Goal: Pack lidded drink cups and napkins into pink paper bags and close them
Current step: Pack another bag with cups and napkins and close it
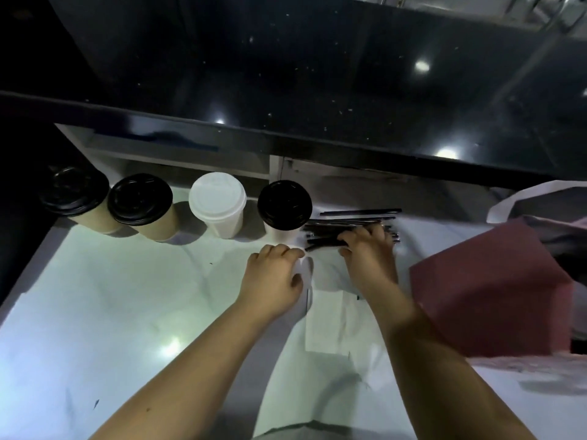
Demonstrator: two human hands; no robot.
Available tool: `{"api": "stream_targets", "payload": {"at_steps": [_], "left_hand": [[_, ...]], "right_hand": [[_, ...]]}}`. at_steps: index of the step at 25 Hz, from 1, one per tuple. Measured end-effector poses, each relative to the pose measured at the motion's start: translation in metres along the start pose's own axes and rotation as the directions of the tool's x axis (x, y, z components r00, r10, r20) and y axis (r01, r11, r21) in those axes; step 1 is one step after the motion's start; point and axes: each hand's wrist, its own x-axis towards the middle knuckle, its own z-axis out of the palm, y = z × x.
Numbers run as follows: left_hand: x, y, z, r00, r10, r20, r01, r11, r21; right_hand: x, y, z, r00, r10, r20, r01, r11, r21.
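Four lidded cups stand in a row on the worktop [111,296]: two tan cups [141,208] with black lids, one white cup [219,204] and a fourth black-lidded cup [284,206]. One pink bag [486,300] lies to the right. The left hand [273,281] pinches a white napkin [305,274]. The right hand [368,252] curls over the black straws [349,222].

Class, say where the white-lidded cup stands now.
In the head view, the white-lidded cup stands left of centre at the counter's back, between a brown cup to its left and a black-lidded white cup.
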Motion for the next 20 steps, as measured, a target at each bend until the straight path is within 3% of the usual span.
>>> {"api": "stream_targets", "payload": {"at_steps": [5, 9, 14, 17, 20], "left_hand": [[0.005, -0.003, 0.004, 1.000, -0.001, 0.002, 0.001, 1.000, -0.029], [0.004, -0.006, 0.006, 1.000, -0.013, -0.011, 0.012, 0.999, -0.045], [0.003, -0.010, 0.004, 0.998, -0.042, -0.047, 0.038, 0.995, -0.089], [0.003, -0.009, 0.002, 0.998, -0.048, -0.044, 0.044, 0.994, -0.098], [0.001, -0.007, 0.002, 0.998, -0.056, -0.041, 0.051, 0.993, -0.102]], "right_hand": [[-0.001, 0.000, 0.008, 0.995, 0.027, -0.099, -0.018, 0.995, 0.095], [-0.001, 0.001, 0.014, 0.994, -0.038, -0.100, 0.048, 0.994, 0.101], [-0.003, 0.008, 0.007, 0.971, -0.031, -0.236, 0.082, 0.975, 0.206], [-0.001, 0.012, 0.006, 0.992, 0.036, -0.118, -0.002, 0.963, 0.271], [0.003, 0.010, 0.011, 0.999, -0.052, -0.002, 0.052, 0.984, 0.168]]}}
